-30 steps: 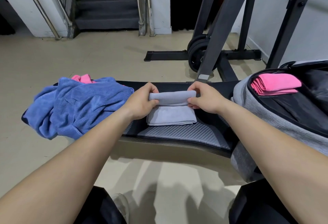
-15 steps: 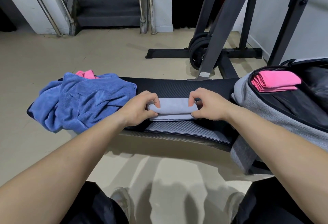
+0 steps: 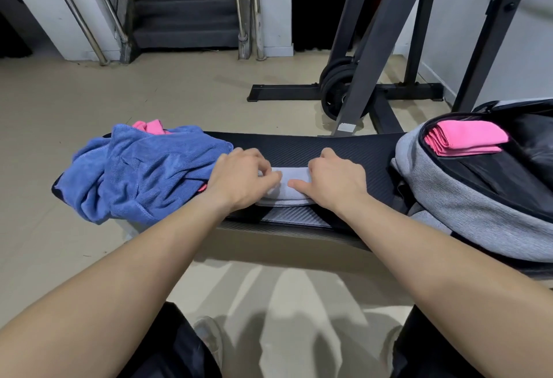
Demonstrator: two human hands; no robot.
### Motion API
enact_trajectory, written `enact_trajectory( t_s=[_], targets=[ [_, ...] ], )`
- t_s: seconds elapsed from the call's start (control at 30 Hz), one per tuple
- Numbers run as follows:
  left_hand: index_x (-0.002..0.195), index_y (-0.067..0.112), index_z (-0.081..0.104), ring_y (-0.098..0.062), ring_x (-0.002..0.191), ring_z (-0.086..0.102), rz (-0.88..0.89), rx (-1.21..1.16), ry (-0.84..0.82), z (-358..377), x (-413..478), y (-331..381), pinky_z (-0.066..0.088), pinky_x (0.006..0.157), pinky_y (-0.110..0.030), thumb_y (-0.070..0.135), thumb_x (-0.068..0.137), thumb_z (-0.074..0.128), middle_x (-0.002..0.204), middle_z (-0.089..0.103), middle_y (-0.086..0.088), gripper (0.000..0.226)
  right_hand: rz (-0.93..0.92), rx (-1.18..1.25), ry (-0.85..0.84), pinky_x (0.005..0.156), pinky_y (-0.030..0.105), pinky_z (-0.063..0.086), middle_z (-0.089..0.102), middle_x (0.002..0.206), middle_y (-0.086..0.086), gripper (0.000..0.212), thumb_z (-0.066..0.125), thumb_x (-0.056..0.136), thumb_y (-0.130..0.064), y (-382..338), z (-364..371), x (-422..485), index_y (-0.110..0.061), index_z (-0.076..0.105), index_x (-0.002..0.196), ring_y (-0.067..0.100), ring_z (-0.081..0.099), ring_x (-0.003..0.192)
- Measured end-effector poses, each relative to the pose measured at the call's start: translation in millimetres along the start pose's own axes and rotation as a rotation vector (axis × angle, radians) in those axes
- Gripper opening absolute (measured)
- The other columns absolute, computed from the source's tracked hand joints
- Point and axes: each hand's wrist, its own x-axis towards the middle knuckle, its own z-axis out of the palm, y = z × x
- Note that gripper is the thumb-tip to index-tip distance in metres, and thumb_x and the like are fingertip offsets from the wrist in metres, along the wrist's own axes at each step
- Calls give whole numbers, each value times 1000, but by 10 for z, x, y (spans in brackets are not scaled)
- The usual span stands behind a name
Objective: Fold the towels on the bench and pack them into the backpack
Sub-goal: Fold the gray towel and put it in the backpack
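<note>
Both of my hands have come down flat since a second ago, when they were still rolling the far edge of the grey towel (image 3: 284,189) toward me; now the fold is closed and the towel sits as a compact pale-grey bundle on the black bench (image 3: 344,147), near its front edge.

It lies directly beneath my palms: my left hand (image 3: 239,180) covers its left end and my right hand (image 3: 332,181) its right end, with only a narrow strip of cloth showing between them. Fingers on both are loosely curled and pressing down on top; whether the thumbs are tucked under the edge I can't quite tell.

Left of the bundle, a crumpled blue towel (image 3: 143,171) is heaped on the bench with a pink towel (image 3: 149,126) peeking out behind it. At the right end stands the open grey backpack (image 3: 449,198), a folded pink towel (image 3: 466,137) resting inside it.
</note>
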Motion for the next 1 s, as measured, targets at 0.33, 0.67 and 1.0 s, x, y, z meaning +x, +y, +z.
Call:
enact_trajectory(
  t_s=[0.33, 0.67, 1.0],
  targets=[
    [135, 36, 53, -20, 143, 31, -203, 48, -147, 560, 253, 191, 11, 118, -55, 43, 103, 17, 149, 45, 4, 48, 136, 58, 0, 88, 44, 41, 54, 120, 4, 62, 53, 81, -76, -10, 30, 66, -23, 66, 108, 28, 50, 116],
    [143, 39, 44, -23, 152, 14, -208, 90, -99, 645, 159, 179, 7, 121, -54, 52, 103, 9, 161, 29, 3, 54, -19, 107, 74, 112, 46, 34, 50, 146, 3, 49, 19, 106, -39, -87, 458, 174, -20, 49, 140, 25, 45, 134],
    [155, 35, 21, -30, 154, 0, -259, 164, -201, 630, 209, 224, 1, 118, -62, 51, 104, 7, 167, 10, -5, 56, 38, 30, -97, 122, 55, 7, 15, 167, 8, 57, 10, 105, -46, -89, 505, 228, -27, 23, 157, 29, 11, 153]
  ],
)
